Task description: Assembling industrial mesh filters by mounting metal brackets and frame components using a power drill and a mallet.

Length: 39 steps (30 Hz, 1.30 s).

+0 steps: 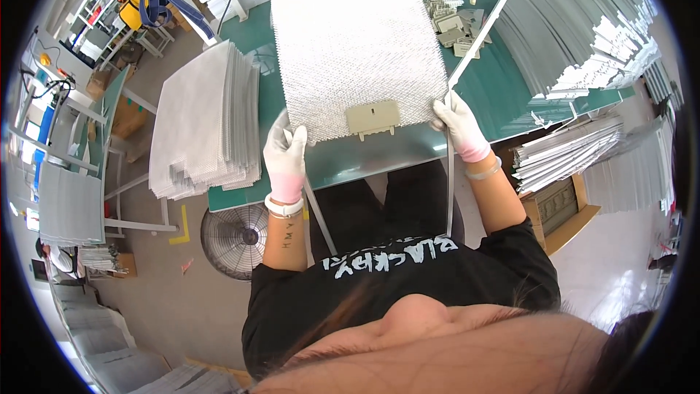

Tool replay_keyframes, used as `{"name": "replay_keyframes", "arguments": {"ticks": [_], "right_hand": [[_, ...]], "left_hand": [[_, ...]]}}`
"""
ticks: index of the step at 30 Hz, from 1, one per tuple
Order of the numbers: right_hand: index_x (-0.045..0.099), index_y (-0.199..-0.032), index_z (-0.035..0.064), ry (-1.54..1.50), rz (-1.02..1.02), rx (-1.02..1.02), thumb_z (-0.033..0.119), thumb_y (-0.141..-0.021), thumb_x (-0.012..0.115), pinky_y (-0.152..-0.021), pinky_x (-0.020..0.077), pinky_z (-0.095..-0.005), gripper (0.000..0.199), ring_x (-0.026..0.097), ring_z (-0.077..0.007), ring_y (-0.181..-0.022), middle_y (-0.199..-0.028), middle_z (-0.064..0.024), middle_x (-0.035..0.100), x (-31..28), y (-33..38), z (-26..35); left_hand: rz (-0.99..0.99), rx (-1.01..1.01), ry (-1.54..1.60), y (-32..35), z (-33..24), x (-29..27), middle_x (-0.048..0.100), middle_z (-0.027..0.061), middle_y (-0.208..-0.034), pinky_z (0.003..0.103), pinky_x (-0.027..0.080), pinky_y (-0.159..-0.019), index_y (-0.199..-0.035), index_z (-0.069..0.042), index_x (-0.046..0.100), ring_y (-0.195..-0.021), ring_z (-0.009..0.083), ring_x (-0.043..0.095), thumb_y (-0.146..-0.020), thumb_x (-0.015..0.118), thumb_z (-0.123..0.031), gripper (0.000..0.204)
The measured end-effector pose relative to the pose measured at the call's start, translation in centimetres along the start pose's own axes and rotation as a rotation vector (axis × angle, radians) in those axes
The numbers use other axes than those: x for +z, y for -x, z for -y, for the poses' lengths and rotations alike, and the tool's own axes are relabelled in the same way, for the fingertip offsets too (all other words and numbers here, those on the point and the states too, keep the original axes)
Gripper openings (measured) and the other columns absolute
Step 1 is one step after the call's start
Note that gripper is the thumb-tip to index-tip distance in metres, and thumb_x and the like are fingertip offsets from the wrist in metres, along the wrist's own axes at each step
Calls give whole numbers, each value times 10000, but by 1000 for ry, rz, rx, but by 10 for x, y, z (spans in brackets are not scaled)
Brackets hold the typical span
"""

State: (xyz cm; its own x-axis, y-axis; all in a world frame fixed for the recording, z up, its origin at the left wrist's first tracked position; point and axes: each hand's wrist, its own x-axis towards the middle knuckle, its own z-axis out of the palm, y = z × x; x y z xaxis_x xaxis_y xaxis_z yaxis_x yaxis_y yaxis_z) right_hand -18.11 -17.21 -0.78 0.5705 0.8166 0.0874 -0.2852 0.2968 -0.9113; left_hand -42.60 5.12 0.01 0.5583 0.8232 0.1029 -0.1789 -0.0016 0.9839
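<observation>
A black short-sleeved T-shirt [430,277] bears pale lettering [436,246]. Pink-cuffed white gloves [292,162] cover left hand [285,152] and right hand [462,128]. A white band [284,208] circles one wrist, a pale bracelet [484,170] the other

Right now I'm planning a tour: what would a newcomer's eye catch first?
The bright white mesh sheet, centre, with the left hand and right hand at its near corners. Next, the pale sheet stack on the green table to its left, then the round fan below.

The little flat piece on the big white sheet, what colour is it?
Greyish beige; the head view shows it best.
</observation>
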Motion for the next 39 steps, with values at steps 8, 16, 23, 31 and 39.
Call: {"name": "replay_keyframes", "arguments": {"ticks": [8,16,23,31,39], "right_hand": [[498,-1191,19,46,10,-197,89,-998,522,-572,332,-234,207,349,-70,-610,-772,29,441,27,17,30],[506,-1264,-12,206,45,-413,56,-980,546,-610,389,-231,295,434,-66,-666,-789,28,488,55,-8,84],[566,-1185,-15,330,-193,-629,76,-970,597,-607,334,-212,235,342,-27,-669,-765,77,397,76,-40,114],[627,-1084,-1,433,-245,-729,39,-918,657,-541,326,-183,173,383,9,-608,-701,90,511,55,-56,104],[619,-1053,-28,422,-275,-638,65,-930,654,-626,415,-211,158,459,-24,-695,-783,32,581,54,-61,92]], "left_hand": [[80,149,182,27,-39,-12,574,27,-1085,208,428,-789,-1442,47,390,-845,60,500,-945,580,-38,538],[67,404,37,8,-84,-11,490,-36,-892,186,368,-659,-1220,-66,459,-747,28,424,-1046,461,-176,206],[39,623,18,-28,-121,6,486,-25,-981,190,349,-632,-1219,-66,443,-711,22,356,-964,438,29,272],[119,567,129,-55,-119,23,611,34,-1058,183,402,-678,-1199,14,546,-829,20,509,-938,534,47,263],[54,543,119,-71,-71,19,638,20,-922,184,417,-629,-1087,35,584,-734,19,513,-910,654,31,190]]}}
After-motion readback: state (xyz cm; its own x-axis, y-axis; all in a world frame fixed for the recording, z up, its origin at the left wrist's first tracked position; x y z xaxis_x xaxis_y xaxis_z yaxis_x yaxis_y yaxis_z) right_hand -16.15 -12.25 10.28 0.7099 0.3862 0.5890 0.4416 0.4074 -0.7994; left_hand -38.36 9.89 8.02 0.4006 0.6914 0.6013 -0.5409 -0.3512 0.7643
